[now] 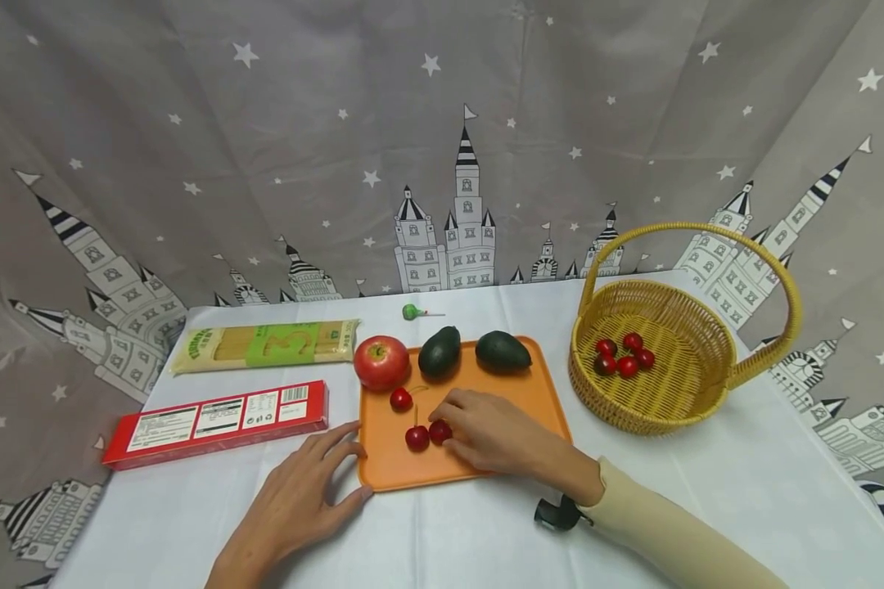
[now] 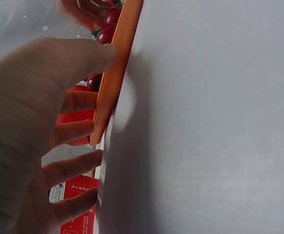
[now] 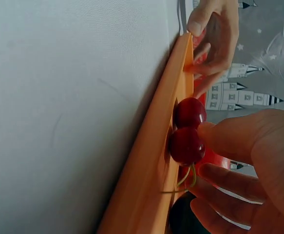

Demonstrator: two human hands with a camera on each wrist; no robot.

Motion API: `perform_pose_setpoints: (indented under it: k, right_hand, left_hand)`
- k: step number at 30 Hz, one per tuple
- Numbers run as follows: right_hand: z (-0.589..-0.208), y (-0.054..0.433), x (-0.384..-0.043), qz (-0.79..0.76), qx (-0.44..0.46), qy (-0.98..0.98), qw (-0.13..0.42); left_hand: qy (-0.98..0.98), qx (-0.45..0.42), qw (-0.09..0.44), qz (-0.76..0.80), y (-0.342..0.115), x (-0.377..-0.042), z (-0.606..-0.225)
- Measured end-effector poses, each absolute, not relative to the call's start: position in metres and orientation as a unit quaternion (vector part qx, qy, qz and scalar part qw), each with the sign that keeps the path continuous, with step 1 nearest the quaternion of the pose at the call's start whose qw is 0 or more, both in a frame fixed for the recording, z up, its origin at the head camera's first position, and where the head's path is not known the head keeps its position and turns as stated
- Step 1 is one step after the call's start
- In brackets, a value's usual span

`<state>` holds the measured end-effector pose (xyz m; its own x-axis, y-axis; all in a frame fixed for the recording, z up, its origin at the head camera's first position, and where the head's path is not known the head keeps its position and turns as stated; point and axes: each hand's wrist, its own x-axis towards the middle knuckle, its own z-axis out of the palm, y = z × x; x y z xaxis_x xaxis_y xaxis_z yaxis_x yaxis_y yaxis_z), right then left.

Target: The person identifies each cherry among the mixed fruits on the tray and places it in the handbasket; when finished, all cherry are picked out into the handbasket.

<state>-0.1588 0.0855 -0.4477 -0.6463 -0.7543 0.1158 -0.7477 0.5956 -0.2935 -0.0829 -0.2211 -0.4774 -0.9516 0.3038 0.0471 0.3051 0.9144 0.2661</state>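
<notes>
A red cherry (image 1: 439,432) rests in the near half of the tray (image 1: 486,469), at the right hand (image 1: 489,429). Its body is round, with no clear long axis; its stem leaves on the right side, under the fingers, and bends. The right hand's grip is partly spread, thumb and bent fingers on either side of the cherry; the thumb tip meets its skin in the right wrist view, but I cannot tell whether the fingers pinch it.

Touching it on the left is a second cherry (image 1: 417,438), stem pointing away from the person. A third cherry (image 1: 401,399) lies farther back, its stem to the right. The left hand (image 1: 302,495) holds nothing, its fingers spread loosely at the tray's left rim.

The orange tray is longest from left to right. An apple (image 1: 381,362) sits at its far left corner, and two avocados (image 1: 439,352) (image 1: 503,352) lie along its far edge. Behind is a green lollipop (image 1: 412,312), stick to the right. To the left lie a pasta pack (image 1: 265,345) and a red box (image 1: 217,424), both lengthwise across; to the right stands a wicker basket (image 1: 610,401) holding five cherries (image 1: 629,366).

The table (image 1: 449,544) is covered in white. Behind hangs a grey curtain (image 1: 302,123) printed with stars and castles.
</notes>
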Motion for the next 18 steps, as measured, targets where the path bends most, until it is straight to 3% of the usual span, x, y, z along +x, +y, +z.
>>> perform_pose_setpoints:
  k: [9, 18]
  right_hand:
    - [-0.4497, 0.0769, -0.1586, -0.141, -0.418, 0.897, 0.038]
    - [-0.4491, 0.0803, -0.1584, -0.146, -0.412, 0.899, 0.036]
  left_hand:
    - [-0.981, -0.143, -0.027, -0.132, -0.2187, -0.0847, -0.4767]
    - [-0.981, -0.142, -0.024, -0.127, -0.2182, -0.0838, -0.4765]
